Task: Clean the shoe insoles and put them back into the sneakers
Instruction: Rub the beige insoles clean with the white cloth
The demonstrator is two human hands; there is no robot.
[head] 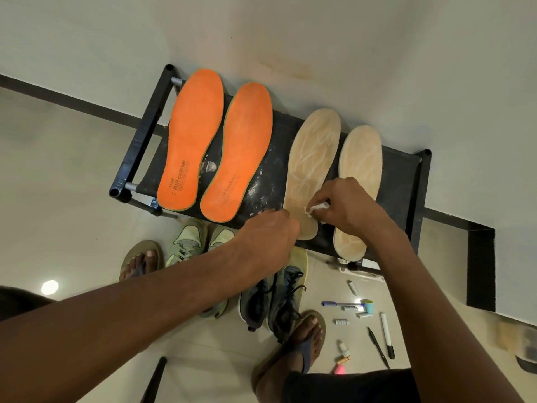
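We see four insoles laid side by side on the black fabric top of a low shoe rack (402, 181) that stands against the wall. All four run with their long axes across the rack, toes toward the wall edge and heels toward the near edge. The two orange insoles — the left orange insole (191, 138) and the right orange insole (236, 152) — lie close to the rack's left end, printed lettering at their heels. Toward the right end lie two tan ones: the left tan insole (312, 164), marked with pale streaks, and the right tan insole (359, 175), whose heel reaches past the near edge.

Our right hand (343, 205) is curled, fingertips pinching a small white wad (318, 207) that is pressed onto the heel half of the left tan insole. Our left hand (267, 234) lies at the near edge just left of that insole's heel, fingers bent down toward it; whether it grips the insole or only steadies it, we cannot tell. White specks dot the fabric between the two pairs.

On the floor below the near edge stand the pale green sneakers (186, 245) and the dark sneakers (273, 301), toes toward the rack — both pairs partly hidden by our forearms. Pens and small tubes (386, 334) lie scattered on the floor to the right of the dark pair.
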